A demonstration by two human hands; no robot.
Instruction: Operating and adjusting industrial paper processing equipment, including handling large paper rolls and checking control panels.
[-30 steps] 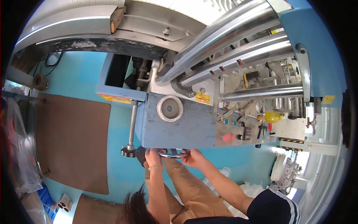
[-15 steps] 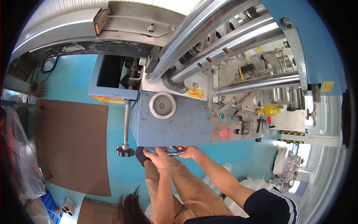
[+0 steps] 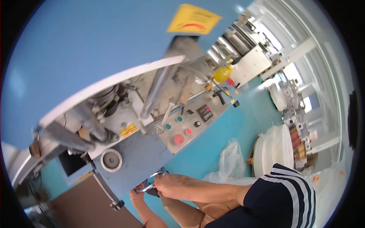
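Note:
Below the front edge of the blue-grey machine housing (image 3: 133,165), both hands are at a curved, shiny chrome bar (image 3: 148,187) that looks like part of a handwheel or handle. My left hand (image 3: 137,191) has its fingers closed around the bar's left part; some of them are hidden. To its right, my right hand (image 3: 162,183) is closed on the bar too, knuckles toward me. What the bar joins to under the housing cannot be made out. A round metal socket (image 3: 111,160) sits on top of the housing, above the left hand.
A control panel (image 3: 178,133) with green and red buttons lies right of the housing. A rod with a black knob (image 3: 118,205) sticks out at the left. A large blue machine plate (image 3: 95,49) looms close above. Clear plastic sheeting (image 3: 231,159) and a big white roll (image 3: 273,150) are at the right.
My view has swung to the right and tilted, bringing the blue plate overhead close. Both hands remain on the chrome bar; my right arm now reaches more across from the right.

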